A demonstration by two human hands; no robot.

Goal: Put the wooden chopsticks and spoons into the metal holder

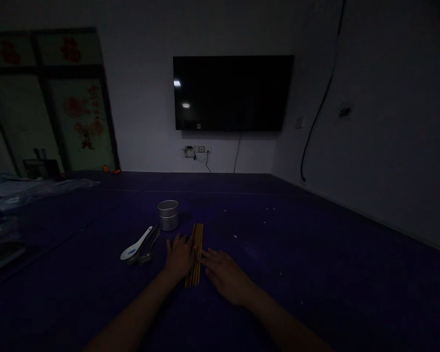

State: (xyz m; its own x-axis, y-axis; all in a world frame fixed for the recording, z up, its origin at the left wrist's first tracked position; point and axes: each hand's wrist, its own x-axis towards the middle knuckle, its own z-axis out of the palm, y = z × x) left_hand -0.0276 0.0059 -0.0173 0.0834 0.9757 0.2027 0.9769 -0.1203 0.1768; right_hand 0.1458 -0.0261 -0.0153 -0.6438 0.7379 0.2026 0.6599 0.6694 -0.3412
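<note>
Several wooden chopsticks (197, 266) lie side by side on the dark blue surface, pointing away from me. My left hand (180, 256) rests flat against their left side, fingers spread, with the thumb over the sticks. From the right, my right hand (223, 274) touches the bundle with its fingertips, its fingers stretched out. Left of the chopsticks are a white spoon (136, 247) with a blue mark and two darker metal spoons (146, 257) beside it. Just behind the spoons stands a metal cylindrical container (168, 215).
Clear plastic wrap (51, 191) and other items are at the far left. Small white scraps (235, 236) lie on the surface to the right. A television (232, 93) hangs on the wall, with sockets and cables (198, 150) below it. The room is dim.
</note>
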